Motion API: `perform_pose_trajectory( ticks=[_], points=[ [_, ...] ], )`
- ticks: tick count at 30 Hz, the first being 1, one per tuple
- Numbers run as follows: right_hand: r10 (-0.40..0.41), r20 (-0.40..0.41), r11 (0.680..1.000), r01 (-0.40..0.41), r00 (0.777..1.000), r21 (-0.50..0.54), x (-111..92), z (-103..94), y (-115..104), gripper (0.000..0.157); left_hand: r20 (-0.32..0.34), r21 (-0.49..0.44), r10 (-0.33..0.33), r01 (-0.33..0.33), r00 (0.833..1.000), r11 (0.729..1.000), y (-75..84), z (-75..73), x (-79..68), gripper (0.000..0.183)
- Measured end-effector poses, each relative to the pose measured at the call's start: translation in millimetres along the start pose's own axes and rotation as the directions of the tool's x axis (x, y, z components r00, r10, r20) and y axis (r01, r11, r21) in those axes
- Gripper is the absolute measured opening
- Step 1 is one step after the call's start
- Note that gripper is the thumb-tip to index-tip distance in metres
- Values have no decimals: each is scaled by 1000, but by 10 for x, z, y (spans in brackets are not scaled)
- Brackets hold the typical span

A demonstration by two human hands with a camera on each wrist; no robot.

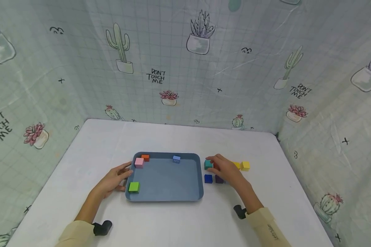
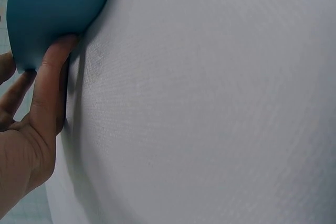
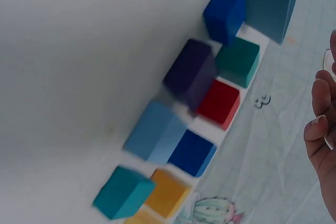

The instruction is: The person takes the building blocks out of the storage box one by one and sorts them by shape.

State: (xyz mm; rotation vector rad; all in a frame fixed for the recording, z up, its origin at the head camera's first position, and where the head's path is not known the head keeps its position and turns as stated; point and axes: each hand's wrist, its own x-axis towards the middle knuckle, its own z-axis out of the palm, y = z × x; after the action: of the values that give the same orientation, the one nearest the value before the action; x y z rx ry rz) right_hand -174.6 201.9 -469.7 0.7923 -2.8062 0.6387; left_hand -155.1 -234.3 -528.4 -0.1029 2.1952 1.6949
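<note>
My left hand (image 1: 112,180) holds the left side of a blue-grey tray (image 1: 167,195). In the left wrist view, one digit presses the tray's outer wall (image 2: 58,9) and other fingertips meet its rim. Right of the tray, my right hand (image 1: 225,169) hovers over two rows of coloured blocks, its fingers bent around empty air. Nearest its fingertips is a teal block (image 1: 208,164), standing on the table behind a blue block (image 1: 208,178). The right wrist view shows a purple block (image 3: 191,72) and a red block (image 3: 219,103) beside them, the hand's fingers well apart from all.
Inside the tray lie a pink block (image 1: 139,162), an orange-red block (image 1: 145,157), a small blue block (image 1: 176,159) and a green block (image 1: 134,187). Yellow blocks (image 1: 245,166) stand farther right. A patterned curtain (image 1: 179,68) surrounds the white table (image 1: 160,223).
</note>
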Motion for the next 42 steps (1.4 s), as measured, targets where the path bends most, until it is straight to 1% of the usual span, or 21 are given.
perform_pose_trajectory(
  ticks=[4,7,12,24,32,36,42],
  points=[
    [-72,-4,997,72,997,17,152,46,-131,38,-1,5,2,-2,1000,1000,18,-21,-6,64],
    [-90,21,996,89,996,23,269,59,-266,41,1,7,6,-6,1000,1000,34,-35,-6,64],
    [-53,98,999,52,994,17,415,93,-431,41,2,13,8,-8,1000,1000,49,-44,-14,63],
    [40,203,999,-34,978,-35,619,297,-529,43,-1,12,11,-11,1000,1000,46,-62,3,64],
    [30,228,997,-14,973,-72,726,393,-648,44,-11,8,-2,2,1000,1000,54,-46,9,63],
    [46,240,994,-21,970,-108,776,467,-683,42,-15,-4,-6,6,1000,1000,46,-32,6,62],
    [92,283,983,-41,955,-180,811,523,-726,42,-15,-14,-16,16,1000,1000,21,16,-13,61]
  ],
)
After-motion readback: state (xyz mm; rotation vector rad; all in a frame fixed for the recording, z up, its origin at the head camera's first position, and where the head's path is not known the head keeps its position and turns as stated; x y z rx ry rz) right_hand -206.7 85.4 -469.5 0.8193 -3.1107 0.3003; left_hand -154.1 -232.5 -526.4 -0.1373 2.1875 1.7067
